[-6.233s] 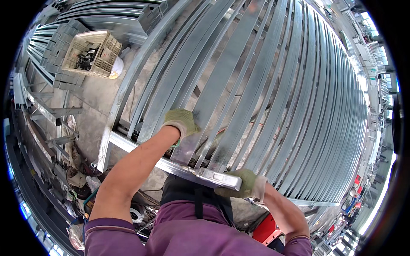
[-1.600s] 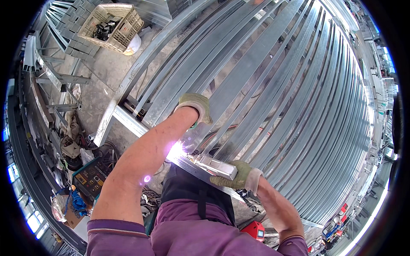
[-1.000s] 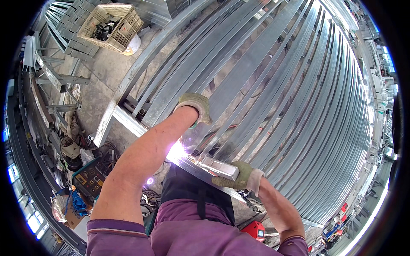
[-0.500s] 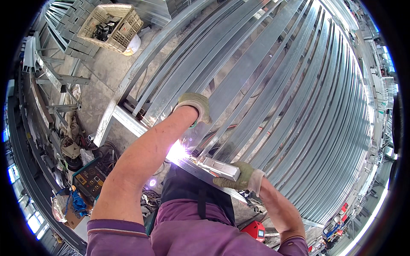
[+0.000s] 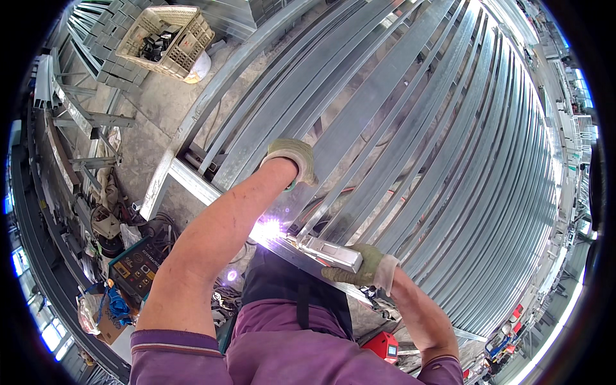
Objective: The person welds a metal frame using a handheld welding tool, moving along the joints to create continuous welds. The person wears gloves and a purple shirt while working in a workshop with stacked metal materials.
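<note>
My left hand [image 5: 292, 160], in a greenish work glove, curls over the slats on the far side of a bright welding arc [image 5: 269, 231]. Its fingers are bent; a bit of teal shows beneath them, but what they grip is hidden. In another such glove, my right hand [image 5: 366, 264] is closed round the end of a short silvery square metal piece [image 5: 333, 254]. That piece lies along the near rail [image 5: 301, 258] of a galvanized steel frame, its other end close to the arc. Glare covers the spot being welded.
Long galvanized steel slats [image 5: 410, 147] stretch away from me and to the right. A beige plastic crate [image 5: 192, 45] holds dark parts at the far left. Left of me stands a welding machine [image 5: 135, 266] among cables. A red device [image 5: 383, 346] sits low, near my right arm.
The arc's glare has shrunk a little and its bright centre sits slightly further right. Both hands and the square metal piece stay nearly where they were.
</note>
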The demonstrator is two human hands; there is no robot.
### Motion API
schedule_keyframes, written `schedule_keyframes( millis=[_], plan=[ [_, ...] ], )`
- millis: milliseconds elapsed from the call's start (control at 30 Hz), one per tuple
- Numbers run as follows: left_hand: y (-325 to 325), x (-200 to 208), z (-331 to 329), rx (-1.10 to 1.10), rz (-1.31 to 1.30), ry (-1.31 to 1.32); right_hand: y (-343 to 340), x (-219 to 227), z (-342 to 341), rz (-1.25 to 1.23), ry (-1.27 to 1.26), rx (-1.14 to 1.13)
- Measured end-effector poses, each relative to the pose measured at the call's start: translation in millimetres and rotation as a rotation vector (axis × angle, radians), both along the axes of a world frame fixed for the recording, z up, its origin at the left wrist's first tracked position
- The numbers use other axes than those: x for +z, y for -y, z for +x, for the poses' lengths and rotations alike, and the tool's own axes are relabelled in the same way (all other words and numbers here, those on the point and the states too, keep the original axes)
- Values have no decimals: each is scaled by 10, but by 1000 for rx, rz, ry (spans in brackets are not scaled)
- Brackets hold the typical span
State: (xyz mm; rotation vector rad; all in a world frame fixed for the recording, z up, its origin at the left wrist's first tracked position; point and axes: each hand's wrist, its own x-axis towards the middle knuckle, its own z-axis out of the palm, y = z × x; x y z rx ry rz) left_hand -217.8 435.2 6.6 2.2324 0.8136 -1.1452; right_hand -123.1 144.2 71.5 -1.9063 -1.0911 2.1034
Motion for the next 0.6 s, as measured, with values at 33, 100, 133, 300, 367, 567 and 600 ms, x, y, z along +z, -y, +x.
schedule_keyframes(
  millis=[33, 100, 133, 300, 367, 567, 600],
  plan=[
    [3, 6, 0, 0, 4, 3, 21, -15, -1, 1, 9, -1],
    [7, 20, 8, -4, 4, 0, 38, -32, 3, -5, 12, -3],
    [6, 18, 8, -6, 4, -1, 39, -39, 3, -12, 5, -3],
    [12, 31, 6, -11, 9, 1, 1, -2, 9, -34, -4, 14],
    [15, 53, 10, -10, 15, 3, 3, -6, 12, -26, 5, 29],
    [16, 71, 20, -6, 14, 0, 20, -5, 7, 8, 9, 27],
    [16, 67, 22, -6, 10, 1, 26, -4, 4, 4, 6, 18]
  ],
)
